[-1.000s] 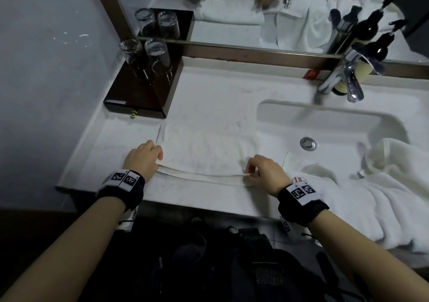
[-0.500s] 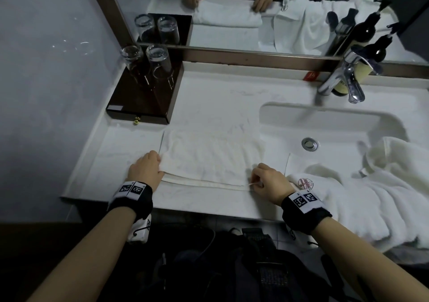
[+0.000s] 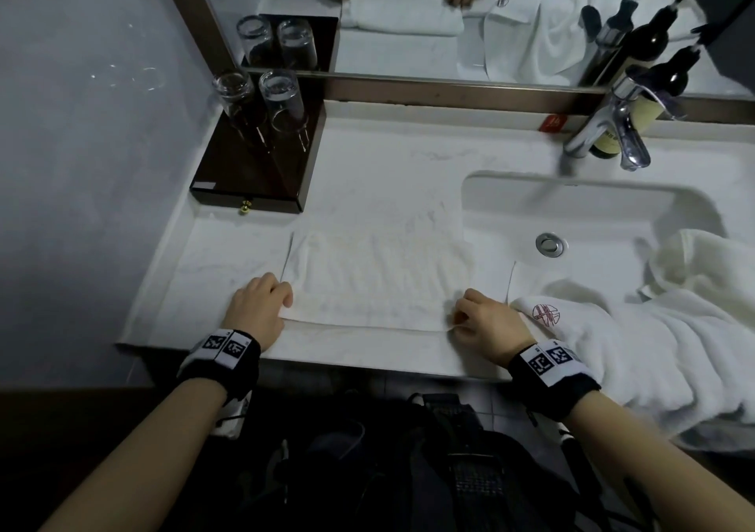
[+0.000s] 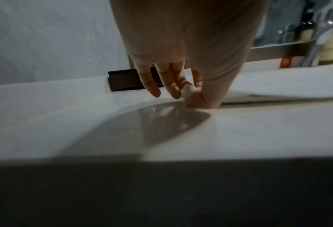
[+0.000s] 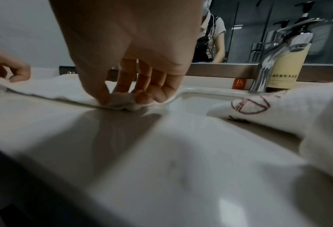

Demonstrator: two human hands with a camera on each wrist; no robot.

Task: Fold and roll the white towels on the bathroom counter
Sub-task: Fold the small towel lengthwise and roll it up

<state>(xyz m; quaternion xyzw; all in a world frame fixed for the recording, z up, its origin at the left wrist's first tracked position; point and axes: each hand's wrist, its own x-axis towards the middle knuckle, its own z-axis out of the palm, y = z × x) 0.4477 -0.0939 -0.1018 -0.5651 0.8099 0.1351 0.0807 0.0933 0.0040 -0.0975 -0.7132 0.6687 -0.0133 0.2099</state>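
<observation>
Both hands have laid the folded towel (image 3: 378,282) flat near the surface (image 3: 367,164) front edge, left hand (image 3: 257,307) and right hand (image 3: 486,327) each pinching a near corner to align its layers.

My head camera looks steeply down from above onto the white marble-look counter (image 3: 367,172), facing the mirror. My left wrist camera sits low, just above that counter (image 4: 258,130), facing the mirror wall; my right wrist camera skims it (image 5: 45,122) likewise. All three views share the chrome faucet (image 3: 608,127) (image 4: 317,38) (image 5: 274,50).
</observation>
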